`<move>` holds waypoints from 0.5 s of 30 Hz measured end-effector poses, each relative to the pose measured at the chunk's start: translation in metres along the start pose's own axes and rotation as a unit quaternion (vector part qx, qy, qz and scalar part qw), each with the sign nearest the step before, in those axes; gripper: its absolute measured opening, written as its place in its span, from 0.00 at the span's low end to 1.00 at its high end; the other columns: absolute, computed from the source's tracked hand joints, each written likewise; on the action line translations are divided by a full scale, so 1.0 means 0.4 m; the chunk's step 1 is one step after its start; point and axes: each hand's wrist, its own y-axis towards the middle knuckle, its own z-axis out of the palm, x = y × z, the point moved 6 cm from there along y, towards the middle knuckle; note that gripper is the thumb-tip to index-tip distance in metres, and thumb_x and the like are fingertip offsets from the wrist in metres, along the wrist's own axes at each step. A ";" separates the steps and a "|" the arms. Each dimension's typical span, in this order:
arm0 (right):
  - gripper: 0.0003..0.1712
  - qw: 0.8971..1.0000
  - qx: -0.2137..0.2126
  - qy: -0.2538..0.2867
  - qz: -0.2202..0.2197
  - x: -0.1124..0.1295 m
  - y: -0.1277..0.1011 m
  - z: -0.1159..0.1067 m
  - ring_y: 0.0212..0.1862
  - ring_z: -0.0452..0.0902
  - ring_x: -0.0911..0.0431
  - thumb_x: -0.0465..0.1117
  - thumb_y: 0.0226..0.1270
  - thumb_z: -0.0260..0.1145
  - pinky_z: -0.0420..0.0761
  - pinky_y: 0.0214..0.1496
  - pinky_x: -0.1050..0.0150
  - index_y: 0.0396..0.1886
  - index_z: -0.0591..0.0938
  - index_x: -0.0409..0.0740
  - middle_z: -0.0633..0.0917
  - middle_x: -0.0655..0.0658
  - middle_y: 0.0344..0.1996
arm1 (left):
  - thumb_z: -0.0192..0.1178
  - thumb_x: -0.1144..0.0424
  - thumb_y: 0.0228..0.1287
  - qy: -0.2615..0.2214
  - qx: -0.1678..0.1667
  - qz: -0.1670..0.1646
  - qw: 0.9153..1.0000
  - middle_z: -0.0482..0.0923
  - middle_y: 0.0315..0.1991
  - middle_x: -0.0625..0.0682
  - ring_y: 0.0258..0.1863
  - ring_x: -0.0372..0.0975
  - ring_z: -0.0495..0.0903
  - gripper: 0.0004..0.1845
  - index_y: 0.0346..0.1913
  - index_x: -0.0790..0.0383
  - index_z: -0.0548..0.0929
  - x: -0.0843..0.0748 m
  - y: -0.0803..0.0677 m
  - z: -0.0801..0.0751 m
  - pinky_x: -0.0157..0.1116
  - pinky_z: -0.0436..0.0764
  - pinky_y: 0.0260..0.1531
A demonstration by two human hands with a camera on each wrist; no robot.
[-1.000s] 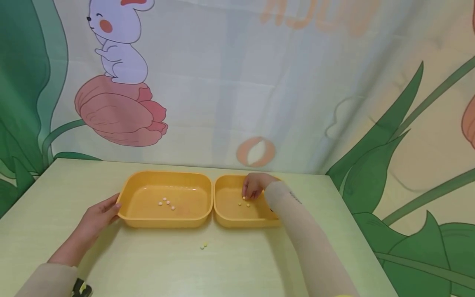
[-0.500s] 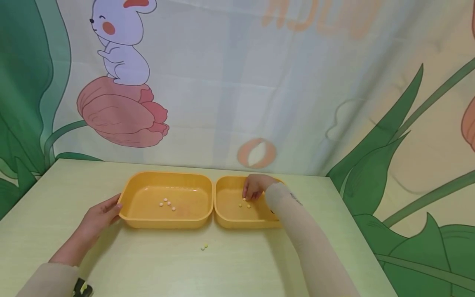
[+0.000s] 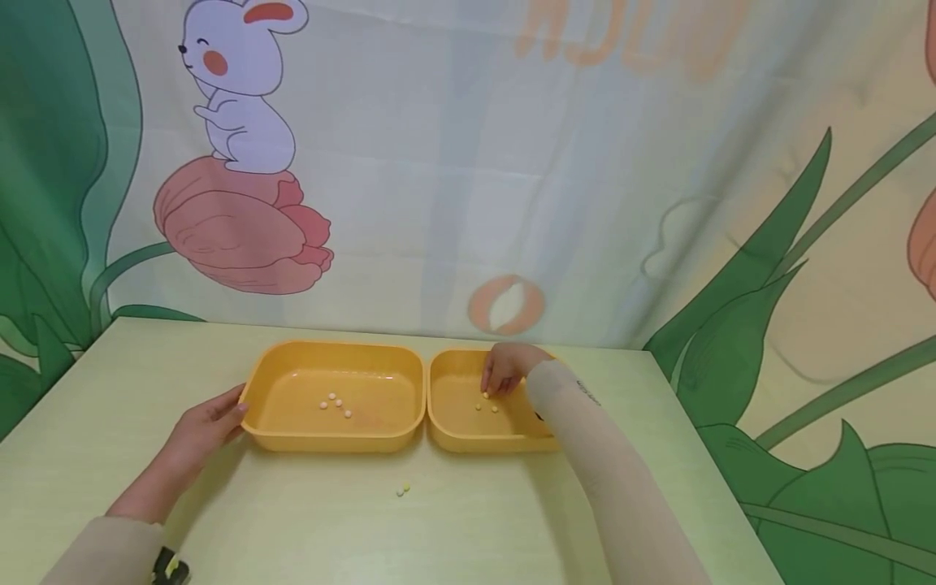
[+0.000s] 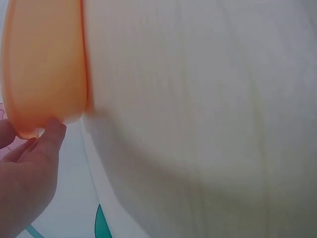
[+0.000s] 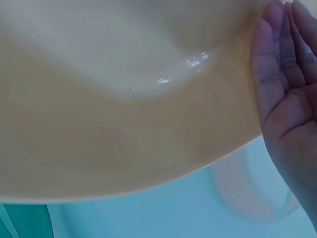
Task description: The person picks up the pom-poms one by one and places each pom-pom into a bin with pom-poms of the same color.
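Observation:
At the left end of the larger yellow tray (image 3: 332, 443), my left hand (image 3: 205, 426) holds the rim. In the left wrist view the thumb and fingers lie at the edge of that orange-looking tray (image 4: 47, 64). My right hand (image 3: 504, 370) reaches down into the smaller yellow tray (image 3: 490, 444), fingertips drawn together at a small round yellow pellet (image 3: 486, 396). Two more yellow pellets (image 3: 494, 409) lie just in front of it. In the right wrist view the fingers (image 5: 267, 64) are bent beside the tray wall; the pellet is hidden there.
Several pale pinkish pellets (image 3: 339, 403) lie in the larger tray, which stands side by side with the smaller one. Two pellets (image 3: 403, 490), one whitish and one yellow, lie on the light table (image 3: 468, 536) in front. A printed curtain (image 3: 395, 162) hangs behind.
Both trays have shifted slightly to the right with the pellets in them, my left hand moving along at the rim. My right hand keeps its fingertips at the same pellet.

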 end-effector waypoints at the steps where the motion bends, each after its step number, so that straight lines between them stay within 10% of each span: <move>1: 0.09 1.000 0.000 0.001 0.000 -0.001 -0.001 0.000 0.30 0.78 0.61 0.31 0.66 0.69 0.86 0.39 0.70 0.44 0.88 0.34 0.85 0.53 0.25 | 0.40 0.54 0.85 -0.001 0.001 -0.001 1.000 0.49 0.79 0.73 0.74 0.53 0.70 0.34 0.80 0.72 0.47 0.000 0.000 0.001 0.34 0.79 0.62; 3: 0.09 1.000 0.000 0.002 0.000 -0.003 -0.005 -0.003 0.31 0.78 0.61 0.32 0.67 0.68 0.87 0.42 0.69 0.45 0.88 0.34 0.85 0.53 0.26 | 0.39 0.55 0.85 -0.005 0.002 -0.006 1.000 0.48 0.80 0.73 0.77 0.61 0.61 0.33 0.80 0.72 0.46 -0.001 -0.001 0.002 0.37 0.77 0.63; 9: 0.11 0.999 -0.004 -0.022 -0.027 0.011 -0.043 -0.031 0.35 0.81 0.60 0.34 0.70 0.65 0.88 0.48 0.67 0.48 0.85 0.36 0.88 0.47 0.36 | 0.39 0.55 0.85 -0.001 0.001 -0.007 1.000 0.49 0.80 0.73 0.71 0.48 0.74 0.33 0.80 0.72 0.47 -0.003 -0.001 0.002 0.33 0.80 0.62; 15: 0.13 0.992 -0.065 0.017 -0.109 0.051 -0.123 -0.063 0.41 0.84 0.56 0.38 0.75 0.64 0.89 0.51 0.64 0.52 0.83 0.35 0.89 0.41 0.45 | 0.38 0.54 0.86 -0.007 0.002 -0.014 1.000 0.47 0.80 0.72 0.77 0.62 0.59 0.33 0.80 0.72 0.45 -0.007 -0.003 0.005 0.39 0.76 0.64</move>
